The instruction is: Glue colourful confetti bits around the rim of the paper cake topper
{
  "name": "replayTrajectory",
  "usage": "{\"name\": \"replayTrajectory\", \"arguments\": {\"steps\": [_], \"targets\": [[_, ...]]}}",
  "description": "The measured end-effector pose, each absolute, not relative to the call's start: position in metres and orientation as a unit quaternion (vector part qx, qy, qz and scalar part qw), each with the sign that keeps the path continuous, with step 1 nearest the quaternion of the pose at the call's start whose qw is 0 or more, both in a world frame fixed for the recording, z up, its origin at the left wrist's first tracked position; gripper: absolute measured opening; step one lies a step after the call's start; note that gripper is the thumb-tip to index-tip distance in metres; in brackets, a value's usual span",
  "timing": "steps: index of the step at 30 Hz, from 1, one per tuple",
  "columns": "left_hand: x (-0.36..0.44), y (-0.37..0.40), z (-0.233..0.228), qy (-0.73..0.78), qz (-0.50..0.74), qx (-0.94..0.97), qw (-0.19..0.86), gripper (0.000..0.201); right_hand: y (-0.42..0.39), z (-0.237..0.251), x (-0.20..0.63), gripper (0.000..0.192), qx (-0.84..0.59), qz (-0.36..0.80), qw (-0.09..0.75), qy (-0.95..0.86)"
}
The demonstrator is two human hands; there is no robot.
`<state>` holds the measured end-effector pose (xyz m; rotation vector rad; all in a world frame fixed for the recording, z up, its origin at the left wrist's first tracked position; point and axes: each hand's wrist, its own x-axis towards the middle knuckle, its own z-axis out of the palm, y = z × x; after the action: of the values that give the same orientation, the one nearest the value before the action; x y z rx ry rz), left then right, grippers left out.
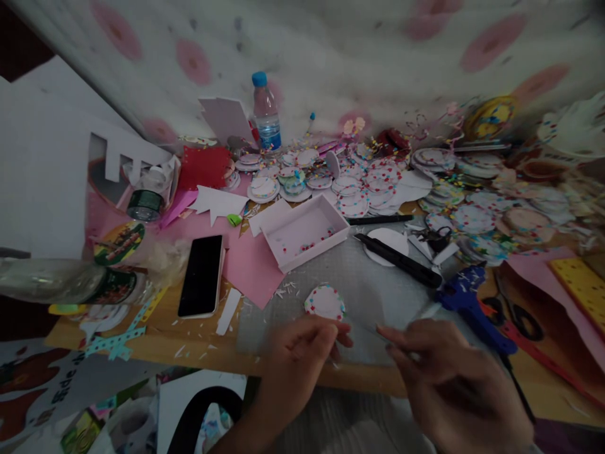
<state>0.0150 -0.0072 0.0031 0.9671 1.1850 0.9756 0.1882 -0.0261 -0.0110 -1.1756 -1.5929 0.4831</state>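
Confetti-rimmed paper disc (324, 301) sits flat on the grey cutting mat (359, 284), just beyond both hands, handy for fiddling. Left hand (302, 353) is curled narrow with fingertips pinched just short of it; right hand (439, 372) looks loosely closed, and I can't tell if it holds anything. Open mat to the far side, then the shallow white box (305, 230). Phone (202, 275) lies left, blue glue gun (470, 302) right, and the bench (189, 350) edge runs right under the wrists.
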Motion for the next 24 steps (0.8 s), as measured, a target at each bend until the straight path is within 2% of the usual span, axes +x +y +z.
{"name": "replayTrajectory", "arguments": {"steps": [3,6,8,10,13,15,17,21,24], "targets": [[0.022,-0.011,0.004,0.516,0.401,0.408,0.637,0.038,-0.030,-0.017,0.192,0.017,-0.387,0.099,0.401,-0.825],[0.024,-0.010,0.007,0.554,0.398,0.395,0.616,0.037,-0.031,-0.024,0.187,0.019,-0.354,0.091,0.402,-0.839],[0.021,-0.008,0.009,0.565,0.407,0.407,0.592,0.034,-0.031,-0.028,0.181,0.015,-0.387,0.133,0.451,-0.793],[0.016,-0.005,0.010,0.568,0.409,0.426,0.574,0.032,-0.032,-0.029,0.176,0.024,-0.426,0.228,0.480,-0.732],[0.012,-0.004,0.009,0.563,0.396,0.454,0.566,0.030,-0.034,-0.027,0.172,0.020,-0.454,0.413,0.397,-0.682],[0.013,-0.005,0.007,0.558,0.390,0.466,0.565,0.030,-0.036,-0.026,0.168,0.034,-0.458,0.491,0.337,-0.661],[0.016,-0.007,0.003,0.555,0.387,0.471,0.565,0.031,-0.039,-0.027,0.162,0.040,-0.467,0.506,0.343,-0.639],[0.023,-0.012,-0.004,0.557,0.393,0.488,0.546,0.029,-0.044,-0.032,0.150,0.037,-0.482,0.458,0.400,-0.631],[0.023,-0.014,-0.006,0.564,0.400,0.503,0.519,0.029,-0.039,-0.032,0.160,0.036,-0.478,0.449,0.360,-0.664]]}}
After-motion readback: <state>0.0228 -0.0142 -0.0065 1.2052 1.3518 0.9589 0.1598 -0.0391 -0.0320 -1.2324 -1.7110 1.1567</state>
